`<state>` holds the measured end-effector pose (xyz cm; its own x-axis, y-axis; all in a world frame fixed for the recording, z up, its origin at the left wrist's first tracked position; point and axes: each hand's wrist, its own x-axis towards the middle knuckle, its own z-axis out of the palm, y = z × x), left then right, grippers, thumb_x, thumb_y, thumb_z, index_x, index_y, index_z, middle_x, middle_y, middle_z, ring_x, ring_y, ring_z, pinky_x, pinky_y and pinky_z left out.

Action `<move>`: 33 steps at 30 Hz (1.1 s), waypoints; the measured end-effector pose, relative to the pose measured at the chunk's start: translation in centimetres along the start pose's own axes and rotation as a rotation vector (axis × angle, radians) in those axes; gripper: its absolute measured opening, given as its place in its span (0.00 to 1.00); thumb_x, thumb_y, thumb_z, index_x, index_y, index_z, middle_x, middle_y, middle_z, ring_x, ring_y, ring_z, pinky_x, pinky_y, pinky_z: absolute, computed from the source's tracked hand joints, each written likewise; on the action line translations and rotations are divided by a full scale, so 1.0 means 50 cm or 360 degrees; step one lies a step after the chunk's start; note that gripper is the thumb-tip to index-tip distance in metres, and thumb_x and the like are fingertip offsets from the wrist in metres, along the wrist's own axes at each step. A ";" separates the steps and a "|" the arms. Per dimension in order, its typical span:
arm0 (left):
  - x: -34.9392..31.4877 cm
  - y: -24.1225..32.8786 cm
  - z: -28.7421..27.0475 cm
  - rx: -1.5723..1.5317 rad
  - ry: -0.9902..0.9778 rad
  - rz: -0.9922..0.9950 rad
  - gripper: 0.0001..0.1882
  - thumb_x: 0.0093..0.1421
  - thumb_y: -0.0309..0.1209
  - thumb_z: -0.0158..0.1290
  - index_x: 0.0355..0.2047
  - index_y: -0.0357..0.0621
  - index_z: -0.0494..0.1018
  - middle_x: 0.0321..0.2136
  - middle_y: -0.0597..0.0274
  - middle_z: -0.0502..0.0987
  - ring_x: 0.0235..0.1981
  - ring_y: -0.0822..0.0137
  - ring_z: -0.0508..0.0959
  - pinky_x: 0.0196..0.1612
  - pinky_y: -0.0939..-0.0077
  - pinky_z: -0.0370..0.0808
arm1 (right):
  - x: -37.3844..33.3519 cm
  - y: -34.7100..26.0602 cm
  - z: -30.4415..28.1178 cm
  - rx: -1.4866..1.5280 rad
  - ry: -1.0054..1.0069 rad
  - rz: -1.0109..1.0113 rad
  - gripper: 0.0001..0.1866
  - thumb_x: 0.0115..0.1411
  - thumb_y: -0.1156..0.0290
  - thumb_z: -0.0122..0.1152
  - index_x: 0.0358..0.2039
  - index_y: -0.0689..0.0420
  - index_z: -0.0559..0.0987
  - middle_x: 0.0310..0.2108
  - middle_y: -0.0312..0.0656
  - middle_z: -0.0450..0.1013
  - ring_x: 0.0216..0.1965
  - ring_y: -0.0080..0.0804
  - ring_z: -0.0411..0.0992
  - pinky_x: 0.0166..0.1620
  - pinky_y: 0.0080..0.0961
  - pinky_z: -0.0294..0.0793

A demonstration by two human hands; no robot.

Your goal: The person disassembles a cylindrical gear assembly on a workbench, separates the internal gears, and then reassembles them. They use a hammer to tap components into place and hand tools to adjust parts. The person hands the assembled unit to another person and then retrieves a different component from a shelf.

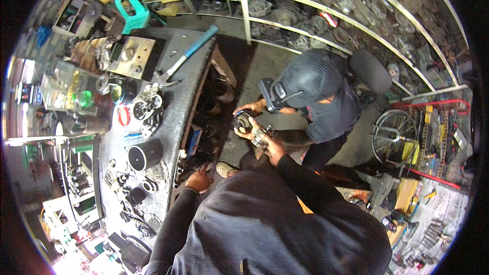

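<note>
My left hand (199, 179) hangs low beside the workbench's near edge, fingers partly spread, with nothing visible in it. My right hand (275, 151) reaches forward, its fingers closed around a small silvery metal part (262, 136). Just beyond it, a co-worker in a dark cap (310, 74) leans in from the right. The co-worker's hands hold a dark round machine part (244, 120) with ringed steps, close to my right hand. Where fingers and parts overlap, the exact contact is hard to make out.
On the dark workbench (175, 94) at left lie a blue-handled hammer (191, 51), a black cylinder (145, 155) and metal castings (147, 104). A green plastic chair (132, 10) stands behind. Shelves of parts (305, 18) line the back; a spoked wheel (394, 137) stands at right.
</note>
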<state>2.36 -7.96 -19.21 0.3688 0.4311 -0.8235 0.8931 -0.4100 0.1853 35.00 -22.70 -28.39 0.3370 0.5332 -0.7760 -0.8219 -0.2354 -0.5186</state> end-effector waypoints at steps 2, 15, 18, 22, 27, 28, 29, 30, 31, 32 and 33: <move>-0.030 -0.070 0.066 0.0011 0.0074 0.0022 0.49 0.63 0.55 0.65 0.77 0.45 0.61 0.54 0.26 0.82 0.58 0.34 0.83 0.61 0.45 0.80 | -0.010 -0.009 0.000 -0.0034 -0.0082 0.0007 0.13 0.67 0.61 0.74 0.48 0.53 0.85 0.35 0.33 0.83 0.27 0.23 0.78 0.26 0.25 0.75; -0.035 -0.142 0.208 -0.0390 0.0184 0.0182 0.35 0.70 0.50 0.59 0.67 0.34 0.73 0.58 0.36 0.82 0.61 0.43 0.82 0.64 0.51 0.78 | -0.099 -0.121 0.052 -0.1009 -0.0508 -0.0190 0.22 0.69 0.59 0.72 0.54 0.63 0.86 0.46 0.35 0.84 0.44 0.23 0.79 0.49 0.29 0.78; -0.050 -0.158 0.191 -0.0652 0.0232 0.0001 0.36 0.71 0.51 0.57 0.69 0.36 0.72 0.67 0.35 0.74 0.67 0.44 0.78 0.70 0.54 0.74 | -0.130 -0.155 0.128 -0.1191 -0.0627 -0.0426 0.23 0.65 0.59 0.74 0.52 0.66 0.86 0.44 0.38 0.86 0.46 0.28 0.81 0.51 0.30 0.80; -0.042 -0.346 0.381 -0.0280 0.0570 -0.0057 0.44 0.67 0.55 0.61 0.72 0.34 0.69 0.67 0.33 0.75 0.70 0.43 0.75 0.71 0.57 0.73 | -0.090 -0.136 0.267 -0.1235 -0.0888 -0.0518 0.21 0.61 0.60 0.76 0.48 0.62 0.86 0.46 0.41 0.85 0.45 0.29 0.83 0.49 0.31 0.81; -0.135 -0.274 0.353 -0.0990 0.0346 -0.0647 0.46 0.66 0.57 0.61 0.72 0.34 0.69 0.67 0.36 0.76 0.69 0.44 0.76 0.71 0.59 0.74 | -0.068 -0.179 0.504 -0.1673 -0.0546 -0.1170 0.26 0.59 0.47 0.76 0.46 0.57 0.88 0.38 0.43 0.88 0.41 0.36 0.86 0.48 0.37 0.83; -0.161 -0.275 0.389 -0.1032 0.0359 -0.0681 0.46 0.66 0.57 0.61 0.72 0.34 0.70 0.67 0.36 0.76 0.69 0.44 0.77 0.71 0.59 0.74 | -0.080 -0.185 0.553 -0.1815 -0.0419 -0.1289 0.29 0.56 0.47 0.78 0.49 0.56 0.88 0.43 0.50 0.87 0.47 0.46 0.86 0.53 0.43 0.82; -0.173 -0.286 0.419 -0.1043 0.0372 -0.0692 0.46 0.65 0.58 0.61 0.71 0.33 0.70 0.67 0.36 0.76 0.69 0.45 0.77 0.71 0.59 0.74 | -0.041 -0.176 0.580 -0.1776 -0.0374 -0.1392 0.28 0.53 0.49 0.79 0.48 0.56 0.88 0.45 0.51 0.86 0.49 0.52 0.85 0.55 0.45 0.82; -0.179 -0.294 0.454 -0.1072 0.0419 -0.0686 0.46 0.65 0.57 0.62 0.71 0.33 0.70 0.67 0.36 0.76 0.69 0.45 0.77 0.71 0.59 0.74 | -0.015 -0.168 0.606 -0.1797 -0.0320 -0.1565 0.28 0.52 0.50 0.80 0.46 0.56 0.88 0.45 0.50 0.86 0.49 0.53 0.84 0.55 0.46 0.82; -0.202 -0.299 0.508 -0.1110 0.0463 -0.0697 0.46 0.65 0.56 0.63 0.71 0.33 0.70 0.67 0.36 0.76 0.69 0.45 0.77 0.71 0.60 0.74 | -0.004 -0.154 0.633 -0.1818 -0.0284 -0.1728 0.27 0.51 0.51 0.81 0.45 0.55 0.88 0.44 0.50 0.85 0.49 0.54 0.83 0.55 0.47 0.81; -0.233 -0.314 0.598 -0.1068 0.0471 -0.0746 0.45 0.65 0.55 0.63 0.72 0.34 0.70 0.68 0.37 0.76 0.69 0.45 0.77 0.71 0.60 0.74 | -0.005 -0.135 0.660 -0.1747 -0.0317 -0.1756 0.27 0.50 0.54 0.83 0.45 0.58 0.86 0.46 0.52 0.84 0.51 0.57 0.81 0.58 0.49 0.79; -0.252 -0.321 0.653 -0.1026 0.0479 -0.0792 0.45 0.65 0.54 0.64 0.72 0.34 0.70 0.68 0.37 0.75 0.69 0.46 0.76 0.71 0.60 0.74 | 0.001 -0.113 0.680 -0.1744 -0.0328 -0.1869 0.27 0.49 0.56 0.83 0.46 0.58 0.86 0.47 0.52 0.83 0.52 0.57 0.80 0.59 0.50 0.78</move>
<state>-25.05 -33.06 -29.35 -0.1324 0.6711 -0.7295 0.9070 0.3789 0.1839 24.06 6.31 -13.30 0.3718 0.9008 0.2243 0.5664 -0.0286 -0.8236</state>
